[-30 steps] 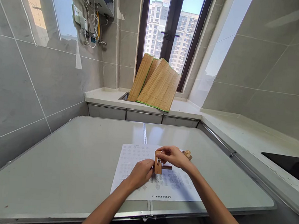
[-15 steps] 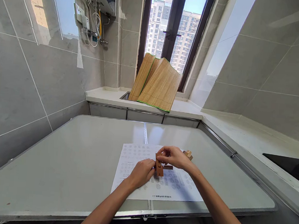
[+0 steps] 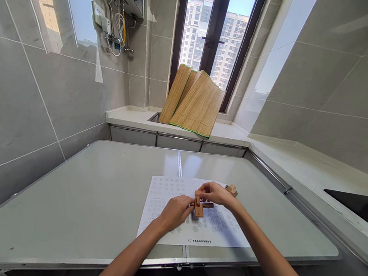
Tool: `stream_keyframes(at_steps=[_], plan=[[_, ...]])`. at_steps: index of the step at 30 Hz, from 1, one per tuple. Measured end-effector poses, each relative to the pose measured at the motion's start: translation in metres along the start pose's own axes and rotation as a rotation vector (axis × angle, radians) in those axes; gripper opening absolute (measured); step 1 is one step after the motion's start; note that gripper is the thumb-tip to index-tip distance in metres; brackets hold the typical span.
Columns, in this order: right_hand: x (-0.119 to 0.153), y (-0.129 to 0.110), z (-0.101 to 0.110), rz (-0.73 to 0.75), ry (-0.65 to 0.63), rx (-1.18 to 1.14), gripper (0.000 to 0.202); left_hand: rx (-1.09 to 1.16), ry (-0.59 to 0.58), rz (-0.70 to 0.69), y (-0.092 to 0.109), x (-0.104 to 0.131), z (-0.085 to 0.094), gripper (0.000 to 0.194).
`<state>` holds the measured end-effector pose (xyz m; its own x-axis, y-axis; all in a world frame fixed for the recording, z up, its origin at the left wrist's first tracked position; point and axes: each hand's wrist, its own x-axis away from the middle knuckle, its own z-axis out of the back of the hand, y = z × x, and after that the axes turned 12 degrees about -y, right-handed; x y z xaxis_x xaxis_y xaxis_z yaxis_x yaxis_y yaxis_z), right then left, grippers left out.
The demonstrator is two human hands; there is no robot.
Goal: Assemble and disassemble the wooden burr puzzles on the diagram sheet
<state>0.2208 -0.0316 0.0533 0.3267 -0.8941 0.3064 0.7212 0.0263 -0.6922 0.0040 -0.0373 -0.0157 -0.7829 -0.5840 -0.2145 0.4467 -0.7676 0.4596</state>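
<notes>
A small brown wooden hand plane [image 3: 199,211] with a dark crossbar handle [image 3: 208,205] is held over the printed sheet [image 3: 154,221]. My left hand [image 3: 176,211] is closed on the left end of the crossbar, its fingertips against the plane's side. From the far right my right hand [image 3: 213,193] reaches over, with thumb and fingers pinched at the plane's upper end. A small upright wooden piece [image 3: 198,200] shows in the middle of the body, by the right fingertips. My right fingers partly hide the far end.
Just beyond my right wrist lies a light wooden interlocking puzzle [image 3: 231,190]. The pale folding table [image 3: 68,205] has a centre seam. Behind it, a bamboo mat [image 3: 200,100] leans on the white counter [image 3: 128,115] below the window. A black hob [image 3: 352,204] is at the right.
The plane has shifted slightly right and turned, so the small upright piece now shows in its middle. Both hands keep their places around it, the right slightly farther right.
</notes>
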Motion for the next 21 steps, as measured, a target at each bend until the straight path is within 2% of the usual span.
stream_keyframes(at_steps=[5, 11, 17, 21], plan=[[-0.005, 0.01, 0.003, 0.002, -0.023, 0.008, 0.028, 0.012, -0.008, 0.026, 0.0, 0.0, -0.001, 0.021], [0.0, 0.009, 0.009, -0.002, -0.062, -0.003, 0.032, 0.029, 0.002, 0.031, 0.002, 0.001, 0.002, 0.022], [0.008, 0.006, 0.007, 0.123, -0.118, -0.204, 0.043, 0.088, 0.034, 0.036, 0.001, 0.001, 0.003, 0.021], [0.015, 0.002, 0.007, 0.127, -0.143, -0.278, 0.048, 0.072, 0.058, -0.004, 0.001, 0.003, 0.006, 0.023]])
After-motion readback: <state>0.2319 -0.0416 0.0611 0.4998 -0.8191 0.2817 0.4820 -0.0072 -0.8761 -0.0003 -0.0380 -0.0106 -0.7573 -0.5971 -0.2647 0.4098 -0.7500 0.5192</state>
